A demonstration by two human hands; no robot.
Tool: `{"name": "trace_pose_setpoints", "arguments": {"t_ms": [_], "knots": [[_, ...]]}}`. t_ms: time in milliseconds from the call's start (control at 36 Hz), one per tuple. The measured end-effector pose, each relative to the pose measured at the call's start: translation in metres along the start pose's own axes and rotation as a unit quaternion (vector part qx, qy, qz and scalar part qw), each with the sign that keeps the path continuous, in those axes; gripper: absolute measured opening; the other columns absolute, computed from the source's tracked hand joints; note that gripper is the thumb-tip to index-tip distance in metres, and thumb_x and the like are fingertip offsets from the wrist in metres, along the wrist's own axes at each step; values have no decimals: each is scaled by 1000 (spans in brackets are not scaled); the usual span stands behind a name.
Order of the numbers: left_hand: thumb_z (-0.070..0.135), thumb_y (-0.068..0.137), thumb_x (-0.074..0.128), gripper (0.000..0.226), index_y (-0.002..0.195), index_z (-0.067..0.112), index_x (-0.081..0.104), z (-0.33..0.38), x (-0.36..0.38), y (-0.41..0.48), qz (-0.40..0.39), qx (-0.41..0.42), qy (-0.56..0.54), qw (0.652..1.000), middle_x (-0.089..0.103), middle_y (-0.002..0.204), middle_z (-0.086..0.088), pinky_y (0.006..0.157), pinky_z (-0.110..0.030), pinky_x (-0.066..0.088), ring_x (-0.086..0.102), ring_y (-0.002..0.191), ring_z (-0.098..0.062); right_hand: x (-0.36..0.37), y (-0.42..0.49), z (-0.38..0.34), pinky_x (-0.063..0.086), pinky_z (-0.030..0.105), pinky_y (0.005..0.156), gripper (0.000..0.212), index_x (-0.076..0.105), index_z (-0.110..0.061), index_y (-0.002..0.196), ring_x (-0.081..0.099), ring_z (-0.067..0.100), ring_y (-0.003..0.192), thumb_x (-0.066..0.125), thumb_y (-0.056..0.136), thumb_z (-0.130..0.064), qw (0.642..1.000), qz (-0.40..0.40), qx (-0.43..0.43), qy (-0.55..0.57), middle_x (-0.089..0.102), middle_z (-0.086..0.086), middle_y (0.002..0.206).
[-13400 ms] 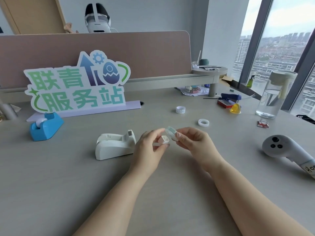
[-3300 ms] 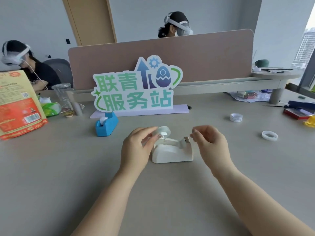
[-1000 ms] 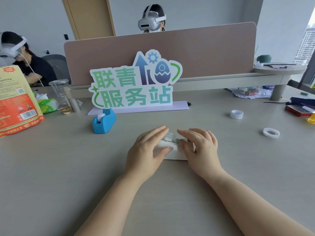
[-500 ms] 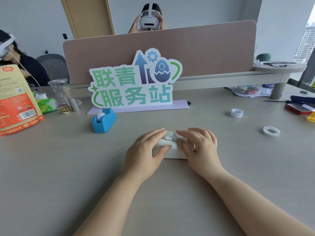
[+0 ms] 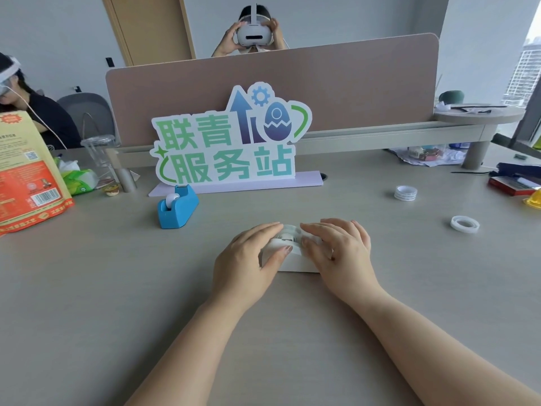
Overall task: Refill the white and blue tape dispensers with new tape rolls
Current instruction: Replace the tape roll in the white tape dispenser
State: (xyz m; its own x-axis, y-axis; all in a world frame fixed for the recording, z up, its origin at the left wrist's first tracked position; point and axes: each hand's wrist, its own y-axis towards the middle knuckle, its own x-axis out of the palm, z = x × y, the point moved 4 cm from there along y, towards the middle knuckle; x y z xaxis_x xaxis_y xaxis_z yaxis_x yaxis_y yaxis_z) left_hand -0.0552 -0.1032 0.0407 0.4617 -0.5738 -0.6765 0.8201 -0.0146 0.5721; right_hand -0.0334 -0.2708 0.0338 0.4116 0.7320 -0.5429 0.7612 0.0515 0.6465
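Observation:
The white tape dispenser (image 5: 292, 263) stands at the middle of the desk, mostly covered by my hands. My left hand (image 5: 246, 259) rests on its left end, fingers straight over the top and thumb against the near side. My right hand (image 5: 342, 253) lies flat over its right end. Between my fingertips a tape roll (image 5: 288, 231) shows, seated in the dispenser. The blue dispenser (image 5: 177, 206) stands apart at the back left with a small white core in it. A stack of tape rolls (image 5: 405, 193) and a single roll (image 5: 465, 224) lie to the right.
A green and blue standing sign (image 5: 231, 142) and a brown divider (image 5: 351, 83) close off the back. An orange bag (image 5: 26, 171) stands at far left, a red and blue box (image 5: 515, 181) at far right. People in headsets sit beyond the divider.
My left hand brought the tape roll down into the white dispenser, and both hands settled flat on it. Over the last half second they have barely moved.

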Motion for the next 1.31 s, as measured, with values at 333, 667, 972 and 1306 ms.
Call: {"name": "trace_pose_setpoints", "arguments": {"t_ms": [333,667,972,1306], "knots": [[39,81,64,34,114,30,63,-6,5,3,-1,-25,-60,998,66,112,14,90,-22,46,58,107,-5,3,-1,-6,19,42,110,29,68,-29,109,53,13,113,51,86,-37,1000,-27,-4,-14,69,-15,104],[23,82,68,24,102,34,59,-12,16,3,-32,-91,-237,967,67,106,14,92,-39,51,60,105,-8,2,13,-15,19,33,107,35,70,-33,96,56,13,104,43,83,-50,998,-32,49,-9,72,-12,94],[28,80,70,22,99,32,60,-10,14,2,-27,-115,-228,966,68,101,14,87,-36,51,61,98,-8,4,28,-28,26,25,97,11,73,-30,88,60,7,101,64,86,-34,991,-60,117,26,72,-16,95],[32,81,69,24,103,32,61,-8,11,2,-20,-105,-181,978,67,104,15,87,-33,50,59,100,-4,4,33,-35,42,39,97,14,63,-32,69,61,12,84,59,82,-28,966,-120,221,57,66,-15,77]]}}
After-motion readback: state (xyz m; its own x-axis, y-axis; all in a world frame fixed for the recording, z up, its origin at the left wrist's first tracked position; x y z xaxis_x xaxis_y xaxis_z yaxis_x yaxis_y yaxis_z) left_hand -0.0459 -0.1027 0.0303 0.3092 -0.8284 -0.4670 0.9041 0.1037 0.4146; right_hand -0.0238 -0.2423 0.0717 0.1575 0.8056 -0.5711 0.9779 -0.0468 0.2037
